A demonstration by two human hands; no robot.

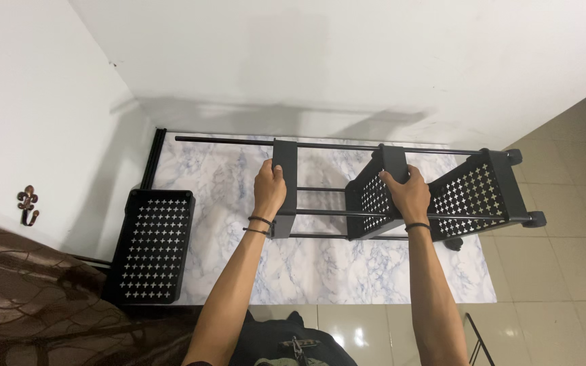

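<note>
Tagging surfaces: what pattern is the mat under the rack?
White marble with blue-grey veins on the mat; head view.

Both arms stretch forward, left grip and right grip closed.

Black rolling cart frame lying on its side on a marble-patterned mat, left hand gripping one tray end, right hand gripping another, loose perforated tray against the wall

The rack looked matt black, its perforated trays plastic-like, its rods thin dark metal. Beneath the rack, the mat showed a smooth marble print. Right of the mat, floor tiles shone glossy.
</note>
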